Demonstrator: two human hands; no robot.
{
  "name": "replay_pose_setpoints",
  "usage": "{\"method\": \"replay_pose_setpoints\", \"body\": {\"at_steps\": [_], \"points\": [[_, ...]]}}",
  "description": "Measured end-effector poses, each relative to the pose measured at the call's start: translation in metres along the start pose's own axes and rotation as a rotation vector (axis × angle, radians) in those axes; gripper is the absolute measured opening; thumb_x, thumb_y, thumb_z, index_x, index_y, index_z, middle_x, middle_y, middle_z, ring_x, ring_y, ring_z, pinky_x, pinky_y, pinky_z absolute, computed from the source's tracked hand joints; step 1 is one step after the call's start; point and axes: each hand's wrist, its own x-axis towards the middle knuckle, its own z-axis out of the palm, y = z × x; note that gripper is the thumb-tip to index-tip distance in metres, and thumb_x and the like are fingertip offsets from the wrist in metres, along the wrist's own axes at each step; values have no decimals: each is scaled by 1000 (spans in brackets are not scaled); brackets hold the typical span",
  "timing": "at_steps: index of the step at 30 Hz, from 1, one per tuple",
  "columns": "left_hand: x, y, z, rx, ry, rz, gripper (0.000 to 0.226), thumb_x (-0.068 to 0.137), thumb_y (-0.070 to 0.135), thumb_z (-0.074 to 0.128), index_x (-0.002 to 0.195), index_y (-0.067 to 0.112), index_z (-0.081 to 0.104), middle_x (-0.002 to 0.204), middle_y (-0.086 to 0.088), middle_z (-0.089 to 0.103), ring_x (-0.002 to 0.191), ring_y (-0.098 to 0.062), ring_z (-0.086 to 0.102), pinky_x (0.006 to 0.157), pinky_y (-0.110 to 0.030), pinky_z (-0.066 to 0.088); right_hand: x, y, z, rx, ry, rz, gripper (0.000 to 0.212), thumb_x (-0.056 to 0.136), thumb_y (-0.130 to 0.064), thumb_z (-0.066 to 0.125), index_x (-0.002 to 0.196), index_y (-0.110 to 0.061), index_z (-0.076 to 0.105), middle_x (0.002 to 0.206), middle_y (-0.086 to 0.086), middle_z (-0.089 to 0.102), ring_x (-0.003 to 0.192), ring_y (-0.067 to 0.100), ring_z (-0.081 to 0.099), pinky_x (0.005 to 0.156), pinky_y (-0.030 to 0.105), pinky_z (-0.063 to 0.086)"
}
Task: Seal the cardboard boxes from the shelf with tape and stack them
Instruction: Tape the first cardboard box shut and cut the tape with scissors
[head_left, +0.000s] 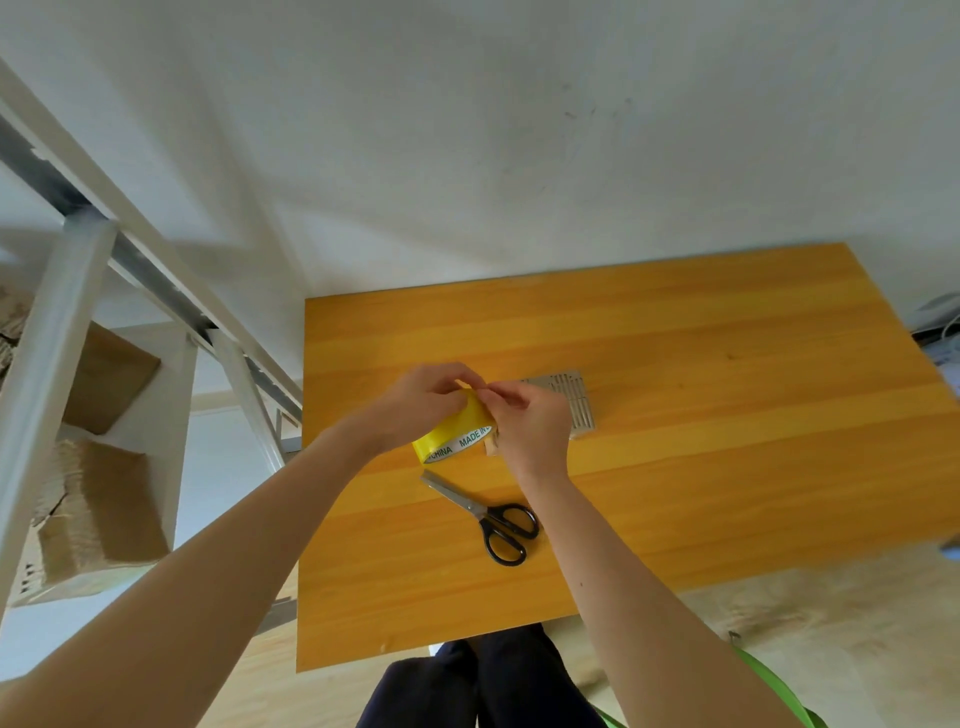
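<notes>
Above the table (701, 441), the yellow tape roll (451, 435) is gripped by the left hand (418, 408), its end pinched by the right hand (532, 423); before sealing, a strip probably must be peeled free.

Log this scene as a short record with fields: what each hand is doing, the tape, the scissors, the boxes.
left hand: grips the yellow tape roll, held above the table
right hand: pinches at the roll's upper edge
scissors: lying closed on the table, nearer the person than the roll, untouched
cardboard boxes: on the shelf at left
other: ribbed metal plate on the table beyond the hands
</notes>
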Motion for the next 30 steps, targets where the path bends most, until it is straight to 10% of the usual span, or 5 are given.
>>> {"method": "replay_pose_setpoints", "body": {"at_steps": [4,9,18,23,30], "points": [[9,5,3,95,1,45,53,93,35,57,141,41,36,115,8,58,91,-19,61,74,-32,49,8,3,-14,42,71,44,11,89,-9,68,94,-3,77,83,7,73,79,19,68,75,33,55],[24,5,0,247,-106,25,41,87,39,65,75,0,63,55,5,42,46,-6,33,44,-19,23,19,7,-30,135,79,104,14,87,-8,70,77,-17,74,74,-1,70,74,19,68,70,33,55],[32,-15,-6,440,35,-154,65,73,70,59,65,5,61,52,-6,50,46,-15,42,48,-30,29,25,10,-51,323,43,179,2,86,-9,73,86,-7,74,73,3,68,64,8,64,67,19,54],[25,-24,-8,259,7,-59,53,86,46,63,71,-4,62,57,-5,44,50,-16,35,44,-25,23,31,16,-64,350,42,275,15,84,-5,74,75,-17,71,74,1,70,69,11,67,72,27,60],[24,-41,-9,463,98,-174,73,58,84,49,58,12,49,52,-1,44,46,-15,38,47,-28,27,38,23,-68,341,66,306,11,84,-8,74,77,-16,73,75,-1,70,70,8,66,66,20,56]]}}
